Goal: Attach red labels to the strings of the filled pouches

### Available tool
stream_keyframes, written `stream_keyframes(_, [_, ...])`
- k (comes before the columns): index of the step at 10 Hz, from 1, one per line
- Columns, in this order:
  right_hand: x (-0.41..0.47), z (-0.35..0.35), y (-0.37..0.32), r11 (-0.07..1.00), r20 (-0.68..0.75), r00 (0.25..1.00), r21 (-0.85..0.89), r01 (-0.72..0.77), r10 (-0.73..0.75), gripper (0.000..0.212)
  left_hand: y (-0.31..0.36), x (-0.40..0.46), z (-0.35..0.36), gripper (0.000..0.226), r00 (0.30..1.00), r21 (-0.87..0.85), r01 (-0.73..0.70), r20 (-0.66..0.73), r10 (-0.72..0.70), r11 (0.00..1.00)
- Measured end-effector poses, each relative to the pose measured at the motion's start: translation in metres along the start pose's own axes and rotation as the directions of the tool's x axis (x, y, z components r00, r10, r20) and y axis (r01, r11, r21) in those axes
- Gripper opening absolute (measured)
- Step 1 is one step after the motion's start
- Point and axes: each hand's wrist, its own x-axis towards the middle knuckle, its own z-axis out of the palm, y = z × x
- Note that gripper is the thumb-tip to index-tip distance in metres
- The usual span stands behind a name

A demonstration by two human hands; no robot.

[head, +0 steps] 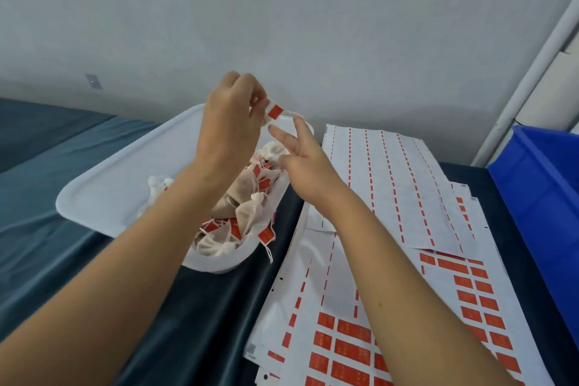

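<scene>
While I pinch a red label [275, 111] in my left hand [230, 122] above the tray [103, 194] of pouches [247, 216], right hand [302, 163] fingers spread, likely steadying the string for sticking.

Pale grey wall [313, 9] fills upper frame, small grey plate [93, 81] low on left. Dark teal cloth [47, 197] covers table. White frame upright [529, 72] slants at right, blue bin [545, 185] beside it. Soft, even light.
</scene>
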Motion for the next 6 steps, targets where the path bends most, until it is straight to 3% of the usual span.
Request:
stream_keyframes(1, [0.006, -0.001, 0.010, 0.999, -0.025, 0.999, -0.021, -0.044, 0.044, 0.077, -0.012, 0.001, 0.009, 0.003, 0.990, 0.030, -0.019, 0.141, 0.015, 0.999])
stream_keyframes(2, [0.004, -0.003, 0.021, 0.997, -0.045, 0.997, -0.032, -0.068, 0.066, 0.075, -0.019, -0.010, 0.017, 0.007, 0.939, 0.102, 0.026, 0.340, -0.059, 0.994])
stream_keyframes(3, [-0.002, -0.005, 0.037, 0.996, -0.047, 0.996, -0.042, -0.080, 0.078, 0.075, -0.022, -0.022, 0.023, 0.010, 0.891, 0.146, 0.015, 0.447, -0.079, 0.989])
stream_keyframes(5, [-0.010, -0.008, 0.044, 0.999, -0.045, 0.998, -0.035, -0.034, 0.032, 0.073, -0.013, -0.020, 0.024, 0.009, 0.874, 0.208, -0.091, 0.486, -0.022, 0.974])
stream_keyframes(6, [-0.014, -0.011, 0.041, 1.000, -0.072, 0.997, 0.002, -0.028, 0.028, 0.071, -0.004, -0.022, 0.026, 0.013, 0.899, 0.224, -0.157, 0.435, 0.045, 0.962])
